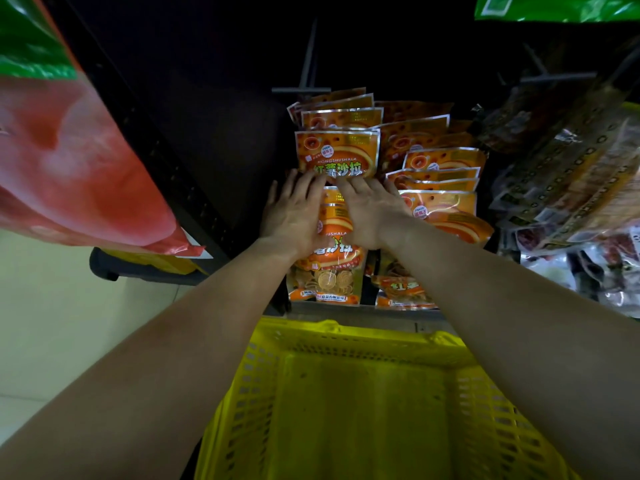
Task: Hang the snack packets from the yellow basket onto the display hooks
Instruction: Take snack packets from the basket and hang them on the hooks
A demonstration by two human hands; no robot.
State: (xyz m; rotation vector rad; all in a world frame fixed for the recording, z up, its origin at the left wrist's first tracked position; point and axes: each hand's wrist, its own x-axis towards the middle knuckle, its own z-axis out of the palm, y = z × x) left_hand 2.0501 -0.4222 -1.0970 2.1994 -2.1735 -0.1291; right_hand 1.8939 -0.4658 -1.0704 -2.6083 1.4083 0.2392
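1. Step in hand: seating an orange snack packet [330, 271] at the front of the left row of hanging packets [337, 150]. This is probably the last one, since the yellow basket [346, 337], near and below, shows no packet in its visible part.
2. Grip: the left hand [294, 216] and right hand [370, 209] lie on the packet's upper half. Their fingers are straight and flat against it, not curled. Whether either thumb pinches behind cannot be told.
3. Next move, by judgement: confirm that the packet's hole, hidden under the hands, sits over the hook [309, 57], then let go.
4. Surroundings: a second orange row [443, 161] hangs just right, with dark packets [571, 168] farther right. A red bag [76, 150] hangs near left above a pale floor [52, 323].
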